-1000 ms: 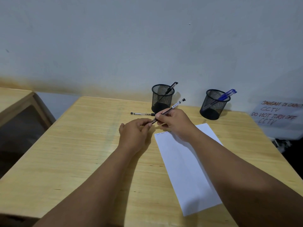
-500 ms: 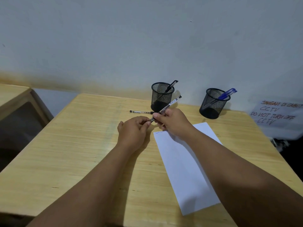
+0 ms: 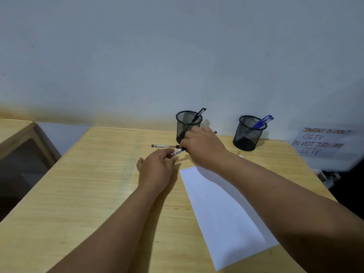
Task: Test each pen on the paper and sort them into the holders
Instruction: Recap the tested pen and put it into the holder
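Note:
My right hand (image 3: 202, 146) grips a black pen (image 3: 178, 152) by its barrel, just in front of the left mesh holder (image 3: 188, 125). My left hand (image 3: 156, 170) pinches the pen's near end at the cap or tip. A second black pen (image 3: 164, 146) lies flat on the table behind my left hand. The left holder contains one black pen (image 3: 199, 113). The right mesh holder (image 3: 248, 133) contains blue pens (image 3: 263, 121). A white sheet of paper (image 3: 222, 211) lies under my right forearm, with small scribbles near its top left corner.
The wooden table (image 3: 88, 194) ends at a white wall just behind the holders. A handwritten CCTV notice (image 3: 323, 141) is on the wall at the right. Another wooden table (image 3: 13, 131) stands to the left across a gap.
My right hand rolled over the pen and shifted slightly toward the left holder, so the pen's far end is nearly hidden. My left hand stayed at the pen's near end.

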